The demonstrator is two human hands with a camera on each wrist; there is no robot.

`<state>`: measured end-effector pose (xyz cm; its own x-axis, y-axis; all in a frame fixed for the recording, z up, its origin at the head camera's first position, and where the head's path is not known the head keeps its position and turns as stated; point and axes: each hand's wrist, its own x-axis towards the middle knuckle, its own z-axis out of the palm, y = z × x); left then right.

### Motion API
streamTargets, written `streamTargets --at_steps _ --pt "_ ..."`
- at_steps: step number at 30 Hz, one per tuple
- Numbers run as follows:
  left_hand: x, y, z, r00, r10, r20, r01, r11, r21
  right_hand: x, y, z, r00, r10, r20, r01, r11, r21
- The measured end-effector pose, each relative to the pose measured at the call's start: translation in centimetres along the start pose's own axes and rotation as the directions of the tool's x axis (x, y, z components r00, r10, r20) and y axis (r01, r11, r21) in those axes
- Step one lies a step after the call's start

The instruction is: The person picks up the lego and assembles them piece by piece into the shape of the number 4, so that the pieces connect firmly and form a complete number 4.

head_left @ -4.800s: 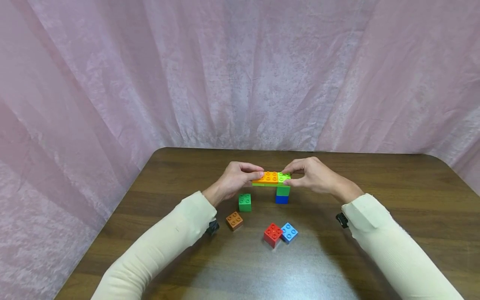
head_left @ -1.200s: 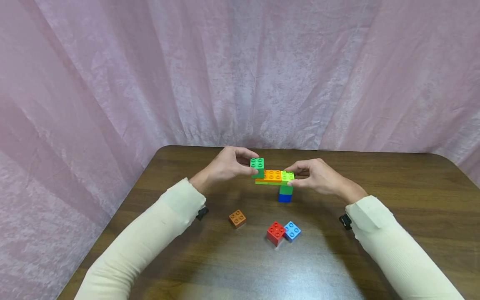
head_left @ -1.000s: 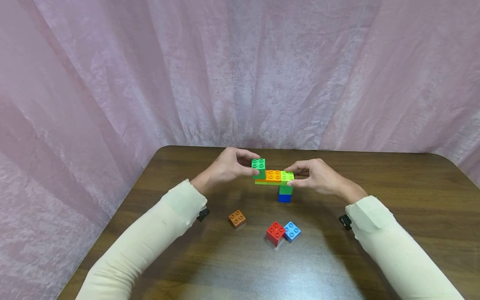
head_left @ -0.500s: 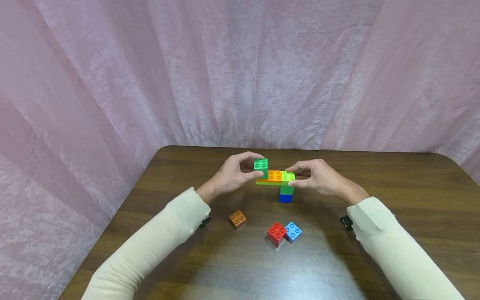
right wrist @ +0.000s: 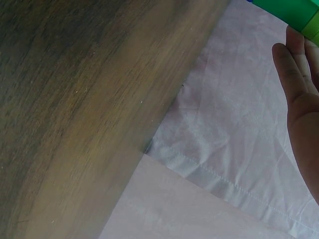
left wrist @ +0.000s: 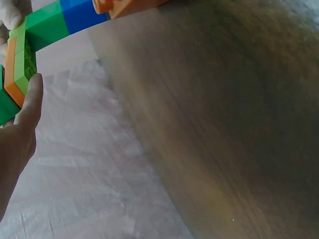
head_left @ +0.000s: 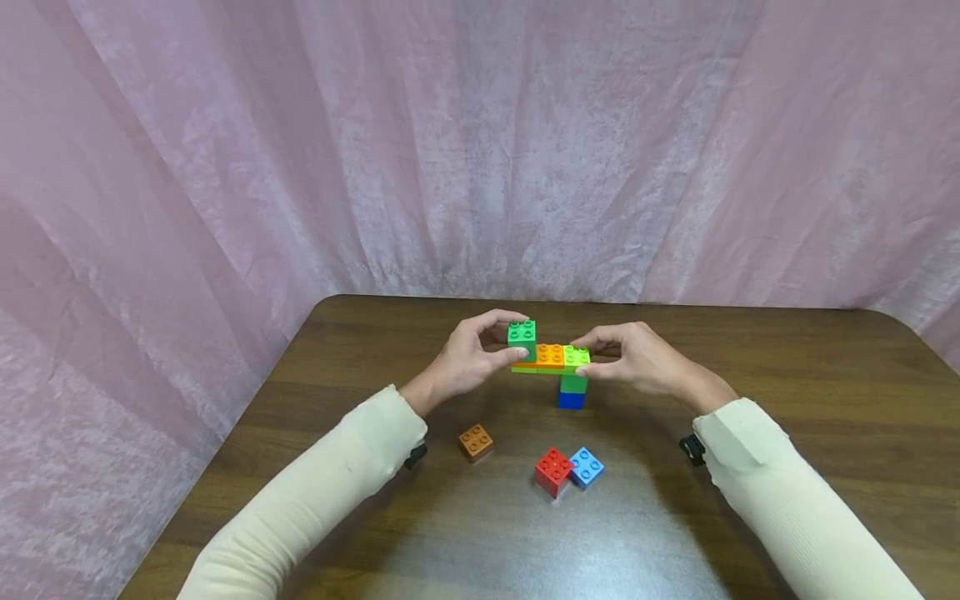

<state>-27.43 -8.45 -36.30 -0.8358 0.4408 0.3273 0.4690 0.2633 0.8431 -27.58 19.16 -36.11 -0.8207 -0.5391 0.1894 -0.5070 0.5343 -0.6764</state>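
My left hand (head_left: 467,357) pinches a green brick (head_left: 522,340) between thumb and fingers, on the left end of an orange brick (head_left: 551,356). At the right end, my right hand (head_left: 637,358) holds a lime brick (head_left: 576,357) by its front and back. Thin lime pieces (left wrist: 22,62) run beneath the orange one. This beam overhangs leftward from a column, a green brick (head_left: 574,384) over a blue brick (head_left: 572,401). In the left wrist view, one finger of the left hand touches the lime underside, and a studded orange piece (left wrist: 132,6) appears beside the blue brick.
On the brown wooden table (head_left: 810,417) lie a brown brick (head_left: 476,442) at left, and nearer the middle a red brick (head_left: 553,472) against a light blue brick (head_left: 587,467). A pink curtain (head_left: 480,150) hangs behind the table's far edge.
The green brick, first standing on the table, is now on the beam's left end in the left hand. Lately it shifted slightly right with that hand. The right hand keeps its hold.
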Motion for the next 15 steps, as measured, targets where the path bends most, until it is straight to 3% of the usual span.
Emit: streamTargets --at_steps 15 --pt "0.33 0.57 -0.18 0.998 -0.049 0.026 0.050 0.999 -0.012 -0.09 0.03 0.06 1.000 -0.003 0.005 0.003 1.000 0.003"
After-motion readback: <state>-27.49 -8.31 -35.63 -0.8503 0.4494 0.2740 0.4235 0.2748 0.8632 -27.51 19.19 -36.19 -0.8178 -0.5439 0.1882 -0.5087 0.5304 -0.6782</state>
